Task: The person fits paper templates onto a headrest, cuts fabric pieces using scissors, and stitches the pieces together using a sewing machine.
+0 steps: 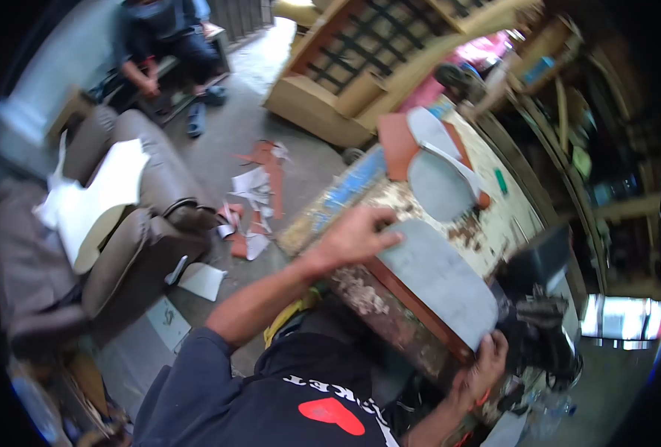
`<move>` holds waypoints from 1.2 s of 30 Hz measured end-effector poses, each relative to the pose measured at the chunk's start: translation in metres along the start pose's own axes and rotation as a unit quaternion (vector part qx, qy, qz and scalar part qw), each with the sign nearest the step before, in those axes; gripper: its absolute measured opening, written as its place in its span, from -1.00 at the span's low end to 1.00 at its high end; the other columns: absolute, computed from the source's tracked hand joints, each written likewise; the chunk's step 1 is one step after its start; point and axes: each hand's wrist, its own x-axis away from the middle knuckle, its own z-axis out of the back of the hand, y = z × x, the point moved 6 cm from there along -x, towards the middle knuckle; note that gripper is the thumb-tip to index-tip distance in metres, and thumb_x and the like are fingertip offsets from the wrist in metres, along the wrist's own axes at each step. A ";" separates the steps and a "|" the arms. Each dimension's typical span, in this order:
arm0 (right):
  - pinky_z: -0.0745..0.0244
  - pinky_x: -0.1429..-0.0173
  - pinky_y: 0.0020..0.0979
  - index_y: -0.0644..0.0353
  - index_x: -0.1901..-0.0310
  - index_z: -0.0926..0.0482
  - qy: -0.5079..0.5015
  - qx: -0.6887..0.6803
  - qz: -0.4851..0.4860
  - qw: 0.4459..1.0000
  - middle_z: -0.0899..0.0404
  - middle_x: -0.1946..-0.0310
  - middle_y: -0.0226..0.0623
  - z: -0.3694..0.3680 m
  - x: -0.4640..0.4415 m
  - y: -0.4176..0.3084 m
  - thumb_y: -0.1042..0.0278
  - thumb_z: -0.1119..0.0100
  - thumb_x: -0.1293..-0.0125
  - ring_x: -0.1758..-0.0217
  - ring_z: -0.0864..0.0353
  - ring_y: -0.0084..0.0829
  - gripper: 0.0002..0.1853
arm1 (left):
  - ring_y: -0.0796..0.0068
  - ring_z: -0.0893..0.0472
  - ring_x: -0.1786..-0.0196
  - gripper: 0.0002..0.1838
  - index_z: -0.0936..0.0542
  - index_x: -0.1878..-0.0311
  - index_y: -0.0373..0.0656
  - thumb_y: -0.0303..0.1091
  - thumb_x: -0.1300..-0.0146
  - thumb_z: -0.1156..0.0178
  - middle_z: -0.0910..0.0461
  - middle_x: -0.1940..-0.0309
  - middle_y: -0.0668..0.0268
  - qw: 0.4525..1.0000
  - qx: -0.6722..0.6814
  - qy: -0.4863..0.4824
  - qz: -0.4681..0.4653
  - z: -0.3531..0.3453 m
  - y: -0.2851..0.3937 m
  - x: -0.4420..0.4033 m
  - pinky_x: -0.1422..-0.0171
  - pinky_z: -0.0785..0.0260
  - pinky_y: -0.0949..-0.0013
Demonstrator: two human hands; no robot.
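Observation:
A flat grey piece (438, 272) with rounded corners lies on the worn worktable (360, 287), over a reddish-brown layer like leatherette that shows along its near edge. My left hand (356, 237) touches its far left corner, thumb and forefinger apart. At the near right corner my right hand (485, 365) has its fingers curled on the edge. A dark sewing machine (542, 313) stands just right of that hand. Farther up the table lie another rounded grey piece (440, 185) and some reddish-brown sheets (397, 145).
Brown sofa cushions (140, 238) with a white sheet (103, 201) on top are at the left. Red and white scraps (254, 190) litter the floor. A person (168, 48) sits at the back left. A wooden furniture frame (330, 104) stands behind the table.

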 end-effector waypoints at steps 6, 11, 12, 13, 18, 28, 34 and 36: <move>-0.50 0.33 -0.63 0.32 -0.16 -0.53 -0.024 0.078 0.006 0.997 -0.68 0.24 -0.35 -0.014 0.014 0.021 0.54 -0.30 -0.46 0.25 -0.60 -0.68 -0.71 | 0.27 -0.75 0.32 -0.65 -0.79 0.10 -0.24 -0.12 -0.26 -0.46 -0.75 0.41 0.12 0.992 -0.104 -0.052 0.046 0.004 -0.002 -0.025 0.11 -0.56 0.18; -0.42 0.06 -0.58 0.34 -0.13 -0.55 -0.055 0.129 0.030 0.990 -0.60 0.33 -0.45 -0.025 0.013 0.030 0.51 -0.34 -0.46 0.24 -0.52 -0.66 -0.72 | 0.17 -0.75 0.36 -0.72 -0.79 0.19 -0.26 -0.21 -0.22 -0.43 -0.75 0.45 0.12 0.977 -0.195 -0.075 0.029 0.018 0.010 -0.021 0.14 -0.54 0.12; -0.45 0.05 -0.55 0.33 -0.12 -0.55 -0.056 0.159 0.049 0.984 -0.61 0.32 -0.44 -0.030 0.010 0.029 0.51 -0.34 -0.46 0.23 -0.54 -0.63 -0.72 | 0.17 -0.75 0.36 -0.72 -0.79 0.19 -0.26 -0.21 -0.22 -0.43 -0.75 0.45 0.12 0.977 -0.196 -0.078 0.028 0.020 0.006 -0.020 0.14 -0.54 0.12; -0.48 0.03 -0.49 0.33 -0.10 -0.59 -0.064 0.177 0.063 0.980 -0.63 0.30 -0.42 -0.035 0.008 0.028 0.48 -0.36 -0.45 0.20 -0.56 -0.60 -0.73 | 0.16 -0.75 0.37 -0.72 -0.79 0.21 -0.27 -0.21 -0.22 -0.43 -0.74 0.46 0.11 0.975 -0.207 -0.072 0.027 0.021 0.000 -0.020 0.14 -0.54 0.12; -0.52 0.09 -0.47 0.35 -0.02 -0.67 -0.091 0.237 0.053 0.966 -0.64 0.31 -0.40 -0.048 0.010 0.028 0.42 -0.39 -0.40 0.23 -0.57 -0.61 -0.76 | 0.15 -0.75 0.36 -0.74 -0.77 0.30 -0.29 -0.24 -0.17 -0.47 -0.72 0.51 0.10 0.972 -0.228 -0.053 0.038 0.026 -0.007 -0.018 0.13 -0.53 0.10; -0.48 0.12 -0.51 0.33 -0.01 -0.70 -0.100 0.306 0.065 0.944 -0.61 0.31 -0.45 -0.043 0.019 0.022 0.40 -0.42 -0.38 0.27 -0.51 -0.63 -0.74 | 0.05 -0.73 0.33 -0.75 -0.77 0.35 -0.29 -0.25 -0.13 -0.51 -0.73 0.47 0.06 0.967 -0.251 -0.044 -0.011 0.023 -0.005 -0.017 0.09 -0.53 0.07; -0.51 0.18 -0.45 0.36 0.00 -0.72 -0.101 0.305 0.102 0.941 -0.62 0.29 -0.33 -0.045 0.021 0.017 0.44 -0.39 -0.38 0.32 -0.52 -0.57 -0.77 | 0.03 -0.72 0.31 -0.74 -0.75 0.37 -0.28 -0.25 -0.13 -0.51 -0.72 0.47 0.06 0.963 -0.265 -0.037 0.008 0.022 -0.007 -0.018 0.03 -0.51 0.05; -0.51 0.18 -0.45 0.36 -0.01 -0.71 -0.098 0.299 0.095 0.944 -0.62 0.28 -0.32 -0.045 0.021 0.017 0.45 -0.38 -0.38 0.31 -0.52 -0.57 -0.77 | 0.01 -0.71 0.26 -0.74 -0.75 0.36 -0.28 -0.25 -0.12 -0.52 -0.73 0.43 0.05 0.966 -0.249 -0.055 0.037 0.022 -0.009 -0.018 -0.03 -0.49 0.04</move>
